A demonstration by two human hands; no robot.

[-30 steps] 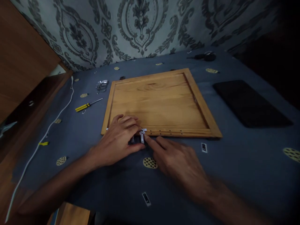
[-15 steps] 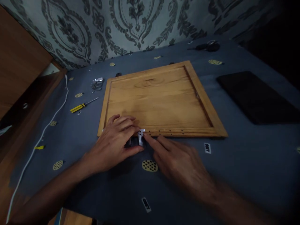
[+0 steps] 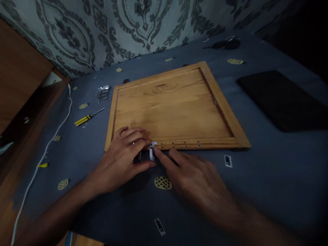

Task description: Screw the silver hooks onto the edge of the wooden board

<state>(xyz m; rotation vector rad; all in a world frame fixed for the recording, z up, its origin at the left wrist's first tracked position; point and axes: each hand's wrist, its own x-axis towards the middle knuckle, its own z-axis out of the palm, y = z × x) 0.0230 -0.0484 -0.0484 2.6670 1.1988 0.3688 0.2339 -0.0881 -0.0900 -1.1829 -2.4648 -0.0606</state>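
Note:
A framed wooden panel (image 3: 164, 109), like a cabinet door, lies flat with a row of small dark holes along its near edge. At that edge is a shiny metal hinge (image 3: 151, 152), partly covered by my left hand (image 3: 123, 153). The fingers of that hand rest over the edge and the thumb lies below, closed around the hinge. From the right side, the index fingertip of my right hand (image 3: 194, 174) touches the hinge. Its other fingers are loosely bent, and no object shows in them. What lies under my left palm is hidden.
To the left are a yellow-handled screwdriver (image 3: 87, 118), more metal hardware (image 3: 103, 93) and a white cable (image 3: 47, 150). A black flat slab (image 3: 284, 100) lies to the right. At the back right is a dark tool (image 3: 227, 43). The blue patterned cloth (image 3: 205, 218) covers the surface.
The view has shifted slightly. Both hands stay at the hinge on the panel's near edge, and the hinge appears tilted a little more.

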